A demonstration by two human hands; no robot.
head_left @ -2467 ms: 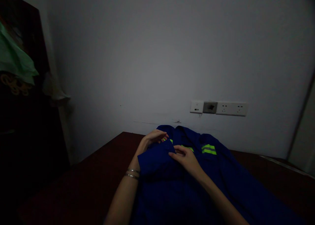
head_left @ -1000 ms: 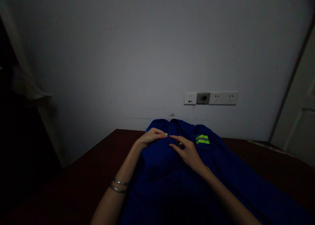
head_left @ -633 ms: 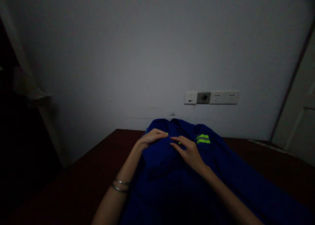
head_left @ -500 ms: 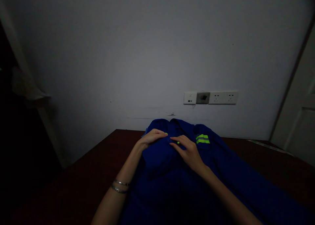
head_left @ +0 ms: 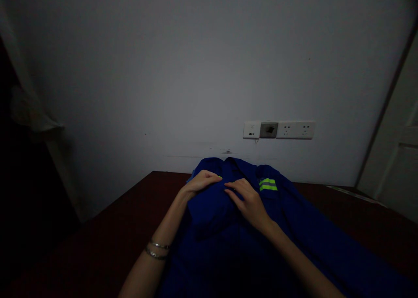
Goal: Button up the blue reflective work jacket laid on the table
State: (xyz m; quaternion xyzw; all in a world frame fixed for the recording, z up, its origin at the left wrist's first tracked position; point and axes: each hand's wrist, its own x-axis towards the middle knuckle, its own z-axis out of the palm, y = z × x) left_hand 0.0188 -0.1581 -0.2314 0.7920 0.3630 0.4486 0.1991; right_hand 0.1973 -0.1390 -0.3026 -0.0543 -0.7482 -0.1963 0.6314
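A dark blue work jacket lies spread on the table, its collar toward the wall. A yellow-green and grey reflective strip shows on its chest at the right. My left hand is closed on the edge of a raised, folded piece of the jacket, thumb on top. Just to the right, my right hand pinches the same edge between thumb and forefinger. The fingertips of both hands are close together but apart. Whether a button lies between my right fingertips is too dark to tell.
The dark red tabletop meets a pale wall behind. Wall sockets and a switch sit above the jacket. A door stands at the right. Whitish cloth hangs by dark furniture at the left.
Since the oldest frame, my left hand has gone from outstretched beneath the cloth to gripping its edge, and my right fingertips have moved up beside it. In the last second only small finger shifts show.
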